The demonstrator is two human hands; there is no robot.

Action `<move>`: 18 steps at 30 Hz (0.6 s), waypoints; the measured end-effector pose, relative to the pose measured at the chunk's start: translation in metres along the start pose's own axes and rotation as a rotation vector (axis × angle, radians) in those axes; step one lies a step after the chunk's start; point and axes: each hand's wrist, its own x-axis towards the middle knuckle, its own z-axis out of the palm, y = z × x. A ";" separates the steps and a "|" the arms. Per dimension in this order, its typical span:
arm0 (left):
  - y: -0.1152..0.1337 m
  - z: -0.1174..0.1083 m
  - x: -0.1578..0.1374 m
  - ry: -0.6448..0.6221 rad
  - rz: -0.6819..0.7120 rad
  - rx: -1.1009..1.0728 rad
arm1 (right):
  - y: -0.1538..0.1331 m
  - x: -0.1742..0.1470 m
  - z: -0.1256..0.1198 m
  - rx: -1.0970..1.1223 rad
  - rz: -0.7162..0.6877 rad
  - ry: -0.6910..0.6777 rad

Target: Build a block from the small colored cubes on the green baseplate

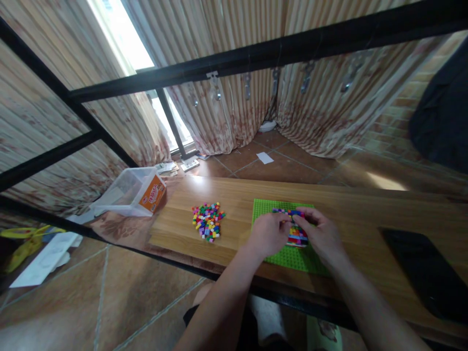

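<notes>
A green baseplate [263, 206] lies on the wooden table [237, 195]. A block of coloured small bricks [297, 237] is built up on it, with a row of bricks along its far edge. My left hand [269, 234] and my right hand [320, 233] meet over that build, fingertips pinched together at its top. Whether a brick sits between the fingers is hidden. A loose pile of several coloured bricks [208, 222] lies on the table to the left of the plate.
A clear plastic box [127, 192] with an orange label lies tipped at the table's left end. A dark flat object [424, 273] rests on the table at the right. Black frame bars [256, 56] cross overhead. Curtains hang behind; papers lie on the tiled floor.
</notes>
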 end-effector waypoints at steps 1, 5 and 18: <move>-0.001 0.000 0.000 0.002 0.007 -0.008 | 0.001 0.000 0.000 0.008 0.007 -0.001; -0.011 -0.012 -0.003 0.048 0.016 0.010 | 0.003 -0.001 -0.001 0.061 0.054 -0.014; -0.107 -0.096 -0.010 0.404 -0.648 0.478 | 0.001 0.002 0.000 0.110 0.100 0.064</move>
